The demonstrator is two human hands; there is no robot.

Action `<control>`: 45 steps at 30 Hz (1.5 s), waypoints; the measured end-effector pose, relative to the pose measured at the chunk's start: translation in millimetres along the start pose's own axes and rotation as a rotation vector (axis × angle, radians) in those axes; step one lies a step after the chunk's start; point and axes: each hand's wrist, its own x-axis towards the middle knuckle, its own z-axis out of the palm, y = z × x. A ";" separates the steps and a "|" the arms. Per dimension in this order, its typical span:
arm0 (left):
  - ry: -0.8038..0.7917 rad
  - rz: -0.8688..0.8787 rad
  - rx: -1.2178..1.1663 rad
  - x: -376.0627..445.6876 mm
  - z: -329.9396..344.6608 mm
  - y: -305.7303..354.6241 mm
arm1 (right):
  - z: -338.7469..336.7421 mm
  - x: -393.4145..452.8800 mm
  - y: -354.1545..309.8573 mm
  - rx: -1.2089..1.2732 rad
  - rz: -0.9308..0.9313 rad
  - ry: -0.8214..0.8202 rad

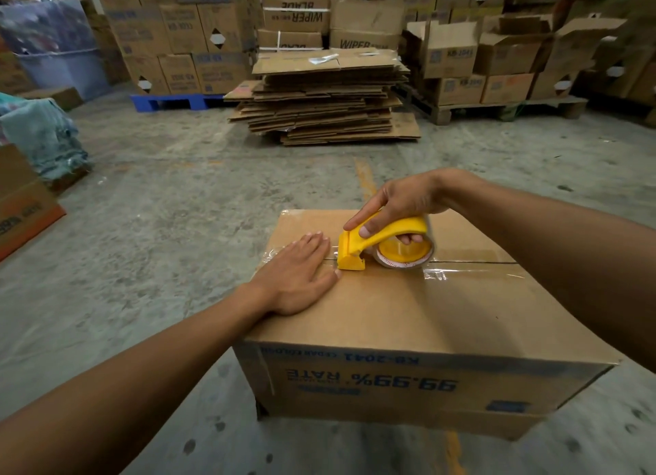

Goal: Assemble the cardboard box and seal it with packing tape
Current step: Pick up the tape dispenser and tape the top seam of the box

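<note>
A closed brown cardboard box (408, 318) with blue upside-down print stands on the concrete floor in front of me. Clear packing tape (472, 267) runs along its top centre seam from the right edge. My right hand (397, 204) grips a yellow tape dispenser (383, 243) that rests on the seam near the box's left side, its cutter end pointing left. My left hand (294, 275) lies flat, fingers together, on the box top at the left end of the seam, just beside the dispenser's cutter.
A tall stack of flattened cardboard (326, 98) sits on the floor straight ahead. Stacked boxes on a blue pallet (170, 101) and a wooden pallet (504, 109) line the back. Another box (21, 204) and a bundle of cloth (42, 137) stand at the left.
</note>
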 end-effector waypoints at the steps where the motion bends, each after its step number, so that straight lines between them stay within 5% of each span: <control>1: 0.000 0.000 0.005 0.5 0.7 1.1 | -1.7 -3.0 2.9 0.007 -0.002 0.003; 18: -0.072 -0.026 0.045 -1.6 -7.8 12.3 | -21.3 -50.5 59.1 -0.024 0.046 0.059; 24: -0.034 0.131 0.118 15.7 -13.1 83.4 | -26.2 -43.5 63.4 -0.001 0.056 0.054; 31: 0.131 -0.087 -0.081 28.9 13.6 135.2 | -25.9 -41.0 66.3 0.017 0.028 0.058; 38: 0.078 -0.095 -0.044 27.9 11.3 133.2 | -33.0 -50.4 74.8 0.028 0.007 0.019; 45: 0.023 -0.085 0.022 27.4 12.0 133.1 | -65.7 -138.0 140.0 0.018 0.221 0.139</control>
